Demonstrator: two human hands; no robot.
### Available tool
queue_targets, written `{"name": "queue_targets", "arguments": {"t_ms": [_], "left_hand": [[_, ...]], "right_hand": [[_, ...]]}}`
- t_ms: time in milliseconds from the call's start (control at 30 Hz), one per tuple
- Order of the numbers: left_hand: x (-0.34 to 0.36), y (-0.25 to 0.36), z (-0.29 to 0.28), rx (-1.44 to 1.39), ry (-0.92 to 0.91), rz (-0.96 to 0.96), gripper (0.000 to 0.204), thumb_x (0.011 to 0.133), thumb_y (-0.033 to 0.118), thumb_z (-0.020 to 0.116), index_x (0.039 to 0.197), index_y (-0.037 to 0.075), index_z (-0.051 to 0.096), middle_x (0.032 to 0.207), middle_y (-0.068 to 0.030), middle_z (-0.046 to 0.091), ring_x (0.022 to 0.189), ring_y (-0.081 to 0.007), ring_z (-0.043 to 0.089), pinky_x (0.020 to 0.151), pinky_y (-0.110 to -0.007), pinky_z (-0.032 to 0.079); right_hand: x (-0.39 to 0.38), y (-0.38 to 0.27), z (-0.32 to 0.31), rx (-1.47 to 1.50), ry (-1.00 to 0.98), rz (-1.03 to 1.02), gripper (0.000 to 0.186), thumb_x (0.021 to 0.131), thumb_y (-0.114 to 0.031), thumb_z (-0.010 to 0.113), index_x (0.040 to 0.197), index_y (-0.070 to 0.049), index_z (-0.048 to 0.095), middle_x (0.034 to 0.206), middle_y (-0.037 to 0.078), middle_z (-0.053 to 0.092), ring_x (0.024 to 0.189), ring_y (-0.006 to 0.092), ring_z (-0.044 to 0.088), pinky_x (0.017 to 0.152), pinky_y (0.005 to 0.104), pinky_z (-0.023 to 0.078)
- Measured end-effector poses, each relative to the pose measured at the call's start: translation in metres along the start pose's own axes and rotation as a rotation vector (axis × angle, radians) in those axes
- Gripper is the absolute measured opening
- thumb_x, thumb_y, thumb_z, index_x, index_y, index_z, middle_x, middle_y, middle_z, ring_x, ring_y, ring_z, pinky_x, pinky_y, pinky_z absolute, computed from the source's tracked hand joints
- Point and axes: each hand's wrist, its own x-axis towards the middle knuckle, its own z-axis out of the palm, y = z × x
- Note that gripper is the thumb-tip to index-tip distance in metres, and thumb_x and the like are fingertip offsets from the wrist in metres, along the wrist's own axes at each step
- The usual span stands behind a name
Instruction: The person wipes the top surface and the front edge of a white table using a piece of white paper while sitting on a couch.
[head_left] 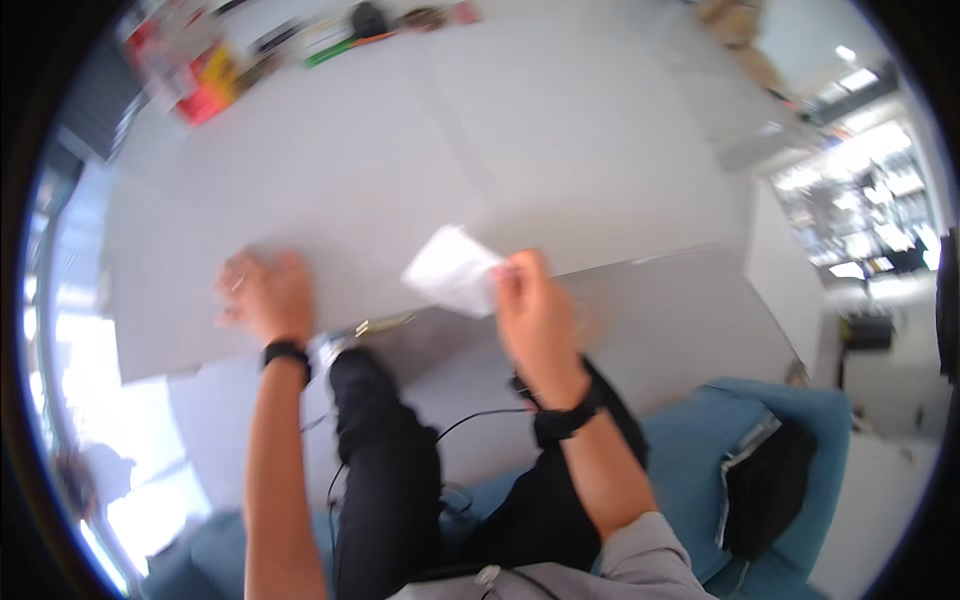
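Observation:
My right hand (535, 320) pinches one corner of a thin white tissue (453, 270), closed between thumb and fingers. The tissue spreads out to the left of that hand, over the front edge of the grey table (600, 150). Over at the left, my left hand (268, 297) rests on the tabletop close to its front edge. Its fingers are bent and slightly apart, with nothing seen in them; motion blurs them a little. A dark band circles each wrist.
A red and yellow package (200, 85) stands at the table's far left. Along the back edge lie a green strip-like item (330, 52) and a dark round object (369, 19). A blue sofa (690, 440) holds a black cushion-like item (770, 485) at right. Thin black cables run by my legs.

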Motion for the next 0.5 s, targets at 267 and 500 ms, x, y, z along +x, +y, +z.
{"name": "queue_targets", "arguments": {"t_ms": [267,500], "left_hand": [[0.062,-0.046,-0.091,-0.303,0.206,-0.058,0.061,0.093,0.048,0.033,0.140,0.010,0.035,0.147,-0.0155,0.033,0.138,-0.0344,0.026,0.100,-0.070,0.023],[0.072,-0.046,-0.098,-0.303,0.237,-0.067,0.060,0.094,0.049,0.033,0.140,0.011,0.035,0.146,-0.0131,0.034,0.137,-0.0324,0.027,0.098,-0.069,0.026]], "right_hand": [[0.039,0.002,0.010,0.204,0.335,-0.196,0.014,0.093,-0.009,0.050,0.104,-0.005,0.044,0.069,0.018,0.059,0.068,0.0390,0.059,0.058,0.0478,0.043],[0.044,-0.001,0.011,0.076,0.484,-0.269,0.013,0.094,-0.010,0.049,0.106,-0.006,0.047,0.075,0.015,0.061,0.068,0.0350,0.059,0.059,0.0440,0.044]]}}
